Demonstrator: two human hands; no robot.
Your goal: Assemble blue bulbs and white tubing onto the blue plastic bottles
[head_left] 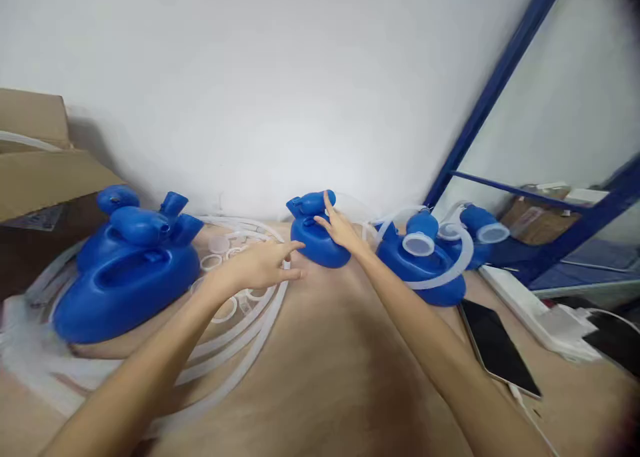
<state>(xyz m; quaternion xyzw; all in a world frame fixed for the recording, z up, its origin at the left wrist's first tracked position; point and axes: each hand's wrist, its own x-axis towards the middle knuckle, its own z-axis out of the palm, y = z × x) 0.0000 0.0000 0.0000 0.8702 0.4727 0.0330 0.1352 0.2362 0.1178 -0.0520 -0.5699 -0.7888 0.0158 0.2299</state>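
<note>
Blue bottles (pixel 125 284) and coiled clear tubing (pixel 250 337) crowd the left; more tubed bottles (pixel 435 264) and a phone (pixel 500 347) lie right. The left hand (pixel 263 265) reaches in over rings (pixel 226 309), empty, thumb and forefinger parted. The right hand (pixel 341 230) rests against the middle blue bottle (pixel 320 242) near the wall (pixel 320 97) — digits spread, not closed round it — its body slanting toward the near right, a spout up-left.

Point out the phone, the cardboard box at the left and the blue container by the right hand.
Phone (pixel 500 347), head view: dark screen.
Cardboard box (pixel 47 180), head view: open flap.
Blue container (pixel 320 245), head view: rounded body.
</note>
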